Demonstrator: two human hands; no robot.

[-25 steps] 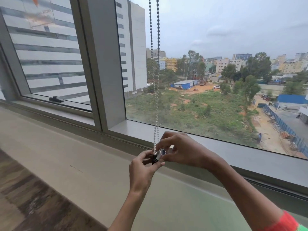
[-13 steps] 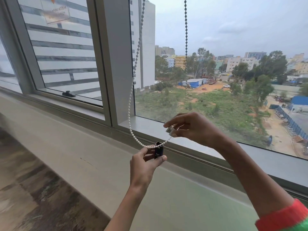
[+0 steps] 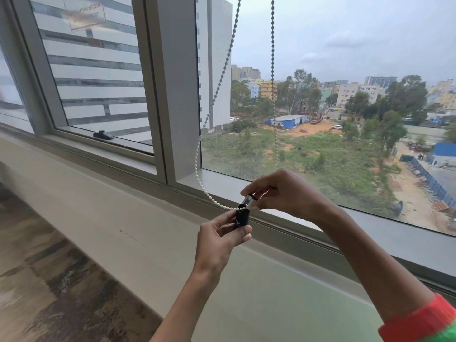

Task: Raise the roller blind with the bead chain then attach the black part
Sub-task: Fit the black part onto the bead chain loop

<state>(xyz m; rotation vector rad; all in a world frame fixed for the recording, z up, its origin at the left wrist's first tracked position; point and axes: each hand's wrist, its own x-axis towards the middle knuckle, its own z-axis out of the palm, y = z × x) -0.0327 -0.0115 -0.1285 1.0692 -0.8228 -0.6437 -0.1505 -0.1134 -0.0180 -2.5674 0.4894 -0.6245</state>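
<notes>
Chain (image 3: 209,119) hangs in a slack loop from above the window, one strand curving down left past the mullion (image 3: 172,82), the other dropping nearly straight into the right hand (image 3: 283,193). Its low bend runs sideways into the top of the black part (image 3: 241,217), which stands upright, long axis roughly vertical, pinched between thumb and fingers of the left hand (image 3: 219,245). That hand sits directly below and slightly left of the right one, the two nearly touching. The right hand's fingers are closed around a small silvery piece (image 3: 248,202) just above the black part's open top, tilted toward it; whether the piece already touches the part I cannot tell. I judge the blind is already raised, since none of it shows over the glass (image 3: 320,107), and the joining is the step in hand: the silvery piece lies up and right of the part, so the coming move looks like a short push down and left along the part's axis. Below runs a pale sill (image 3: 123,213); beyond it, dark floor (image 3: 49,292).
</notes>
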